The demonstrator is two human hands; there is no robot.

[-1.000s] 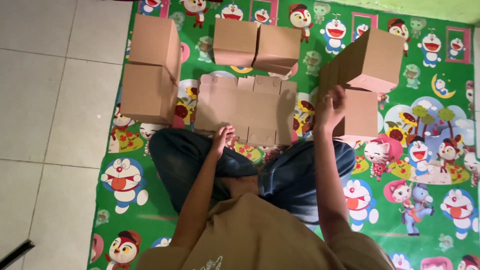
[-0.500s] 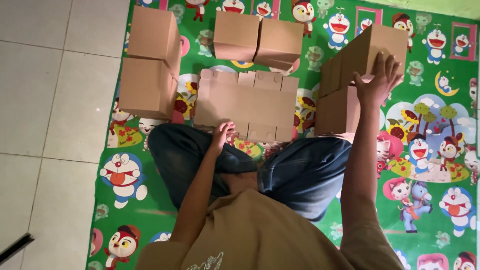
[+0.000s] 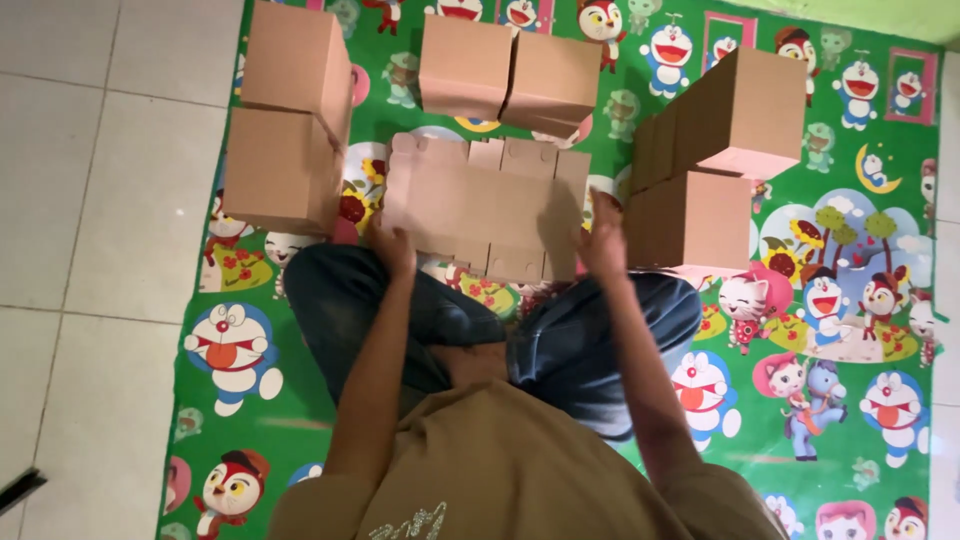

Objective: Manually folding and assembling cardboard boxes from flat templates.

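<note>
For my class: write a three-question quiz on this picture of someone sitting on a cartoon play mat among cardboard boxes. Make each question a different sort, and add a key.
1. True or false: the flat cardboard sheet lies in front of the person's knees, with the left hand at its left edge and the right hand at its right edge.
2. Multiple choice: where is the stack of boxes nearest the right hand? A) on the white floor tiles B) on the green cartoon mat C) on the person's lap
3. Fill in: the person wears blue ____ and sits cross-legged.

Key: 1 true; 2 B; 3 jeans.
</note>
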